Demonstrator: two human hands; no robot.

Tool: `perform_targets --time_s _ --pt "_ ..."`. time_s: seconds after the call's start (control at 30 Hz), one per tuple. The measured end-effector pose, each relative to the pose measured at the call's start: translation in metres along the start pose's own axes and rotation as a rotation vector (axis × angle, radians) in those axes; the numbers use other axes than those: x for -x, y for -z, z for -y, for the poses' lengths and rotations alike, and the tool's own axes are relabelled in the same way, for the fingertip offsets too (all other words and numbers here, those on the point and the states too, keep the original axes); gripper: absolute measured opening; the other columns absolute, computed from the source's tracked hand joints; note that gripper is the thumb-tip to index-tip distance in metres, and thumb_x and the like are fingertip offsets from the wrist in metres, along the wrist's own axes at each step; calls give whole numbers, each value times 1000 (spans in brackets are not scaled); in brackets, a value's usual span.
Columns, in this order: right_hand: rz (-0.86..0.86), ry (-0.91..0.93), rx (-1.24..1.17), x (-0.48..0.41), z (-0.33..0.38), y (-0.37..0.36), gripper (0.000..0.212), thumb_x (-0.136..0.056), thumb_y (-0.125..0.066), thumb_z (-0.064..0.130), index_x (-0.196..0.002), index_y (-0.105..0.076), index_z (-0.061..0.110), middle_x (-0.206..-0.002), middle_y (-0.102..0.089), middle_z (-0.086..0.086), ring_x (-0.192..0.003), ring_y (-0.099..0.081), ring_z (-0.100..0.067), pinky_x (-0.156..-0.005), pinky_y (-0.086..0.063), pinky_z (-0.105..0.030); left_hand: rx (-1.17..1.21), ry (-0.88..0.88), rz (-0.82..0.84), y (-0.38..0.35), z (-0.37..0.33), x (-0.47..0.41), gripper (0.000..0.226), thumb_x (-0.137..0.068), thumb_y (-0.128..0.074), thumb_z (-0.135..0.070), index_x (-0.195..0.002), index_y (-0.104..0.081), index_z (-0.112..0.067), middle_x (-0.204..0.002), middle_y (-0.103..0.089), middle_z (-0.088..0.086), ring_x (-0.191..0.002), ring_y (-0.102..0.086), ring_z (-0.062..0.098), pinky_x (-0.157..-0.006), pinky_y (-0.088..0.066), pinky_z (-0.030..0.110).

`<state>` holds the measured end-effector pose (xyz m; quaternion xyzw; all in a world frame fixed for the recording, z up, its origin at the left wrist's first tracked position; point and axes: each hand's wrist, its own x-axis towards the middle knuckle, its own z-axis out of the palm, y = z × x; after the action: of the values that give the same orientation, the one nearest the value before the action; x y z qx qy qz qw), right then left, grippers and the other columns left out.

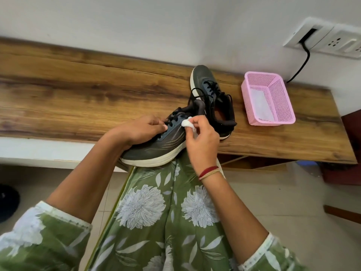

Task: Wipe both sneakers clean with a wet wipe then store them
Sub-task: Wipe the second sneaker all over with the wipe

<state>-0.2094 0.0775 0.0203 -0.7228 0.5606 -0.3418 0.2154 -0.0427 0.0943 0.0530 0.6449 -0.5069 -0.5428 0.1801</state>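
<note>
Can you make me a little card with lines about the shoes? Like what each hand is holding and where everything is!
left hand: grips the near sneaker at its laces
right hand: pinches a balled white wipe against the near sneaker, beside the laces
near sneaker: dark with a white sole, toe sticking out past the table's front edge
far sneaker: upright on the table, toe toward the wall, not touched by either hand
basket: pink, on the table, right of the far sneaker
</note>
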Motion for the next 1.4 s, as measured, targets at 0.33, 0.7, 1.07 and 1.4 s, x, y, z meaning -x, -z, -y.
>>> perform_targets --time_s 0.33,0.7,1.07,1.4 --pt "104 -183 -264 -11 -1 34 18 -85 -62 5 -94 -55 19 -88 -55 21 -84 -59 3 -68 -50 -13 0 -1 -7 1 3 2 30 -99 -45 -18 -100 -68 1 -146 -41 -5 -124 -39 7 -101 -23 21" --pt "149 166 54 29 10 -7 13 -86 -50 0 -95 -49 9 -75 -55 -7 -70 -52 -26 -57 -31 -29 -46 27 -5 3 -1 -2 36 -100 -43 -15 -93 -63 14 -136 -51 3 -110 -51 15 -89 -32 21" --pt "212 207 154 2 -14 12 15 -89 -43 12 -99 -54 8 -82 -57 -7 -76 -51 -20 -61 -35 -27 -68 -11 15 2 0 2 34 -101 -42 -16 -102 -65 8 -146 -40 -1 -119 -39 6 -95 -23 17" --pt "330 233 144 1 -18 18 16 -88 -44 14 -103 -51 11 -91 -48 0 -68 -43 -12 -57 -32 -20 -45 5 12 3 -1 1 33 -101 -41 -16 -103 -66 7 -139 -46 -1 -114 -44 10 -94 -30 19"
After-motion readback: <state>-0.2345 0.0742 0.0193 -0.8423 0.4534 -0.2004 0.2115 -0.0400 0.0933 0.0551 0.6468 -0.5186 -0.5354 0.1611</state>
